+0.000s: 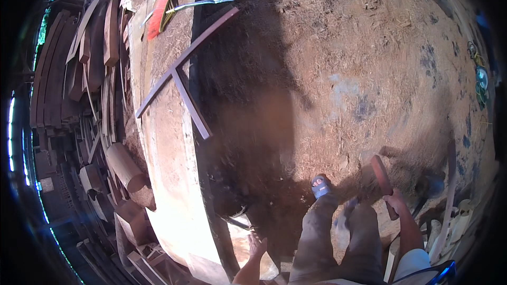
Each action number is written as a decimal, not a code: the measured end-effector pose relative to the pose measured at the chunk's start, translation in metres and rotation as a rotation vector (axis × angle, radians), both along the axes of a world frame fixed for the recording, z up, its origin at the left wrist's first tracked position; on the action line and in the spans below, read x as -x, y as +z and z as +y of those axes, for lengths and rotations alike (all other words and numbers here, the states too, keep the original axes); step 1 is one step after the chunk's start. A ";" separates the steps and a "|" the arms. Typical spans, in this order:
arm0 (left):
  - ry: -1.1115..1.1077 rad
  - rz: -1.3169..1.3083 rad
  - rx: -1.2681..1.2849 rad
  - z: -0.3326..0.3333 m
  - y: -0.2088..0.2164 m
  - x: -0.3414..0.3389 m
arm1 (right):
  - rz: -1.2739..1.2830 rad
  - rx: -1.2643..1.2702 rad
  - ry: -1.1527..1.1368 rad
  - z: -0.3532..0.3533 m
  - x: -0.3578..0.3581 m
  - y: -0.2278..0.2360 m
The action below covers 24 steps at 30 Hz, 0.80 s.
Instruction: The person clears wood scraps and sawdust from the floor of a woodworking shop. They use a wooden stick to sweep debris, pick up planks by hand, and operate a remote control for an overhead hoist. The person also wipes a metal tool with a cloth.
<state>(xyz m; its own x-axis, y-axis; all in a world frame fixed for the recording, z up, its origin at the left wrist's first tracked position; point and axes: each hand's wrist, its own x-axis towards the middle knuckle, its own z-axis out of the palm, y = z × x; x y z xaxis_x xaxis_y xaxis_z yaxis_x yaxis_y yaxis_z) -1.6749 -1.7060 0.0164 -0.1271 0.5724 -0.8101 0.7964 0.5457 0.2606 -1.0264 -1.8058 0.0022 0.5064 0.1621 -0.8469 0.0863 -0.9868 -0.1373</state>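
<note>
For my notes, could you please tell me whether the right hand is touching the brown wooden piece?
Touching: the head view shows the right hand gripping the brown wooden piece near its lower end.

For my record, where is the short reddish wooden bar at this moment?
In the head view, the wooden bar is at lower right, held near its lower end in the right hand, right of the trousers.

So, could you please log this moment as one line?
right hand: gripping wooden bar | left hand: open | T-shaped wooden frame: overhanging workbench
</note>
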 end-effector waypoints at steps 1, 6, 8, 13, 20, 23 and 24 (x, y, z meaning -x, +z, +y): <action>-0.169 0.130 -0.008 0.008 0.005 -0.009 | 0.016 0.022 -0.030 0.008 -0.004 0.009; -0.086 -0.007 0.037 0.082 0.038 -0.133 | 0.082 0.003 -0.009 0.068 -0.050 0.028; 0.014 -0.111 -0.017 0.100 0.063 -0.189 | 0.129 -0.002 0.009 0.102 -0.065 0.029; 0.042 -0.232 -0.138 0.202 0.129 -0.325 | -0.041 -0.276 0.391 0.225 -0.105 -0.002; 0.048 -0.266 -0.095 0.322 0.129 -0.437 | 0.066 -0.301 0.500 0.511 -0.136 0.031; 0.032 -0.314 -0.130 0.355 0.092 -0.468 | 0.134 -0.373 0.448 0.623 -0.133 0.041; -0.008 -0.316 -0.194 0.367 0.075 -0.475 | 0.143 -0.382 0.431 0.660 -0.127 0.046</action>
